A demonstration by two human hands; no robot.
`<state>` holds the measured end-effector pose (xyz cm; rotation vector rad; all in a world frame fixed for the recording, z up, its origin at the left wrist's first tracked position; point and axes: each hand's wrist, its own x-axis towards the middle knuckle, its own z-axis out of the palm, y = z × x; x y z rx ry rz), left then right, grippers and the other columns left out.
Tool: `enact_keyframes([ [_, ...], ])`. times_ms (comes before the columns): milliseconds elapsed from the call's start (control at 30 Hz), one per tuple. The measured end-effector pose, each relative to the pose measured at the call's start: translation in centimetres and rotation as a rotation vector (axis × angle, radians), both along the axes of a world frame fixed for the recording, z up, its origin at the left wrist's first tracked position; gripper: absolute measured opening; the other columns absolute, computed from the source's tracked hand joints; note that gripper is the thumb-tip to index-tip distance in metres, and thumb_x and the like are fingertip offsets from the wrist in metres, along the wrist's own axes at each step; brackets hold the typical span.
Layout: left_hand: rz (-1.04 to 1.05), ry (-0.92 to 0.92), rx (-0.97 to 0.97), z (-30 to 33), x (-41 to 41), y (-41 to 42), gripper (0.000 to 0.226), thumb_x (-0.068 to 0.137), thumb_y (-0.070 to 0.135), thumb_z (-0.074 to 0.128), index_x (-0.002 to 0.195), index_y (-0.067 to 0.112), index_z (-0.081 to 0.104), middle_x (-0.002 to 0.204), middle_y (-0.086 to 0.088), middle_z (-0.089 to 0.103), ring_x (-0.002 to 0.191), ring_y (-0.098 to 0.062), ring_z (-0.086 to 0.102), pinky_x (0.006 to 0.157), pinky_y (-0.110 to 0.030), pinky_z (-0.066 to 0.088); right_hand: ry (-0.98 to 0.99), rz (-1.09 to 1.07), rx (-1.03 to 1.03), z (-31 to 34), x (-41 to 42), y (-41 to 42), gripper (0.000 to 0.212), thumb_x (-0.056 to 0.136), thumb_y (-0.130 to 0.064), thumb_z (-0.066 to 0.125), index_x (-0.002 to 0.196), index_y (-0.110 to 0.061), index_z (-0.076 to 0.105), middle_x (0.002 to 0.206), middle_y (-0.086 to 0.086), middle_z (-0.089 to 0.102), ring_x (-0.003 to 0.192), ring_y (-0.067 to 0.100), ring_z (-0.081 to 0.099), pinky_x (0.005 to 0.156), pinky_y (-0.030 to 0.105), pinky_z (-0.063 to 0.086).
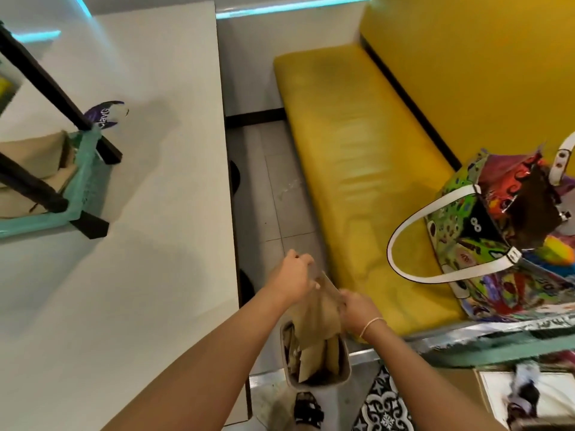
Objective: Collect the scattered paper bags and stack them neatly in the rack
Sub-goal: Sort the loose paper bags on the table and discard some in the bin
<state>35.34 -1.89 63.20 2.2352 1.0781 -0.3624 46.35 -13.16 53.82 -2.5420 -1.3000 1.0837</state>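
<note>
Low in the middle of the frame, the left hand (294, 275) pinches the top edge of a brown paper bag (317, 312) between thumb and curled fingers, and the right hand (357, 311), a thin pale bracelet (371, 325) on its wrist, closes on the same bag's right edge. The bag hangs between the two hands, its lower end reaching down into a small grey bin (345, 365) just below them. Inside that bin stand more brown paper bags (311, 359), packed upright against each other. The bin sits on the floor at the bottom centre, with a black sandal (308, 410) on a foot right under it and a black-and-white patterned tile (384, 405) just to its right.

Left of the hands, a white table (140, 213) fills the left half of the frame. At its upper left stands a teal-edged rack (84, 178) with black posts, holding flat tan paper; whether these are bags cannot be told. A purple and white wrapper (107, 115) lies just behind the rack.

Right of the hands, a yellow bench seat (357, 150) runs up the frame against a yellow backrest (466, 73). On its near right end sits an open, brightly printed tote bag (485, 244) with white handles. Grey floor tiles (273, 188) show between table and bench.
</note>
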Motion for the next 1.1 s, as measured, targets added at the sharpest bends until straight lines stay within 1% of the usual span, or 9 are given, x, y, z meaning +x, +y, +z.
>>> enact_keyframes([
  [100, -0.004, 0.008, -0.006, 0.0, -0.4, 0.4, 0.049, 0.090, 0.032, 0.059, 0.136, 0.021, 0.043, 0.137, -0.003, 0.037, 0.116, -0.020, 0.049, 0.083, -0.024, 0.038, -0.018, 0.004, -0.196, -2.9, -0.8, -1.9, 0.031, 0.094, -0.009, 0.040, 0.121, -0.011, 0.054, 0.119, 0.011, 0.062, 0.109, 0.026, 0.059, 0.087, 0.030, 0.047],
  [233, 0.034, -0.028, -0.021, 0.3, -1.8, 0.7, 0.040, 0.092, 0.030, 0.056, 0.131, 0.022, 0.049, 0.136, -0.001, 0.041, 0.113, -0.017, 0.050, 0.092, -0.028, 0.043, -0.030, 0.034, -0.353, -4.8, -1.7, -3.3, 0.041, 0.091, -0.006, 0.053, 0.130, -0.008, 0.043, 0.130, 0.010, 0.056, 0.119, 0.023, 0.054, 0.095, 0.027, 0.044],
  [333, 0.057, -0.037, -0.025, 0.5, -2.6, 1.1, 0.037, 0.093, 0.029, 0.055, 0.128, 0.021, 0.050, 0.133, -0.001, 0.043, 0.112, -0.017, 0.051, 0.093, -0.029, 0.044, -0.013, -0.013, -0.389, -5.5, -2.3, -3.2, 0.033, 0.096, -0.007, 0.039, 0.128, -0.008, 0.045, 0.131, 0.011, 0.054, 0.120, 0.024, 0.053, 0.095, 0.027, 0.043],
  [500, 0.080, -0.057, -0.018, 0.9, -3.6, 1.4, 0.035, 0.093, 0.027, 0.056, 0.127, 0.019, 0.052, 0.131, -0.001, 0.045, 0.110, -0.017, 0.053, 0.094, -0.027, 0.042, 0.025, 0.026, -0.359, -5.2, -3.7, -2.0, 0.034, 0.100, -0.016, 0.033, 0.133, -0.008, 0.040, 0.138, 0.010, 0.046, 0.126, 0.025, 0.048, 0.101, 0.028, 0.039],
  [700, 0.110, -0.108, -0.026, 1.8, -4.8, 1.7, 0.033, 0.093, 0.027, 0.055, 0.126, 0.020, 0.053, 0.133, -0.002, 0.044, 0.110, -0.018, 0.054, 0.096, -0.029, 0.042, 0.048, 0.081, -0.319, -3.6, -4.1, 0.9, 0.032, 0.097, -0.024, 0.043, 0.126, -0.012, 0.052, 0.130, 0.008, 0.056, 0.118, 0.021, 0.054, 0.098, 0.027, 0.043],
  [833, 0.096, -0.186, 0.012, 3.3, -5.6, 2.3, 0.030, 0.093, 0.026, 0.055, 0.123, 0.021, 0.055, 0.130, -0.002, 0.046, 0.100, -0.021, 0.059, 0.091, -0.030, 0.045, 0.026, 0.046, -0.282, -1.4, -3.7, 3.3, 0.032, 0.096, -0.023, 0.044, 0.122, -0.009, 0.056, 0.120, 0.009, 0.060, 0.114, 0.023, 0.056, 0.074, 0.020, 0.046],
  [933, 0.106, -0.236, 0.055, 4.8, -6.4, 3.3, 0.029, 0.093, 0.027, 0.056, 0.121, 0.021, 0.056, 0.128, -0.002, 0.047, 0.101, -0.022, 0.060, 0.092, -0.030, 0.046, 0.000, 0.026, -0.205, 1.6, -3.4, 5.8, 0.030, 0.097, -0.022, 0.043, 0.121, -0.011, 0.056, 0.100, 0.004, 0.056, 0.095, 0.021, 0.058, 0.053, 0.014, 0.035],
  [1000, 0.105, -0.277, 0.091, 6.0, -7.3, 4.2, 0.029, 0.093, 0.027, 0.057, 0.121, 0.020, 0.057, 0.129, -0.002, 0.048, 0.104, -0.020, 0.059, 0.092, -0.028, 0.045, -0.026, -0.026, -0.119, 4.2, -3.5, 7.6, 0.022, 0.094, -0.025, 0.049, 0.110, -0.015, 0.060, 0.103, 0.005, 0.061, 0.097, 0.022, 0.061, 0.067, 0.022, 0.046],
  [1100, 0.080, -0.335, 0.151, 8.5, -9.4, 6.2, 0.030, 0.092, 0.027, 0.057, 0.121, 0.018, 0.057, 0.129, -0.003, 0.050, 0.109, -0.020, 0.056, 0.093, -0.027, 0.044, -0.052, -0.100, 0.017, 8.9, -4.5, 10.5, 0.016, 0.092, -0.025, 0.054, 0.100, -0.015, 0.064, 0.105, 0.010, 0.066, 0.101, 0.026, 0.063, 0.076, 0.024, 0.043],
])
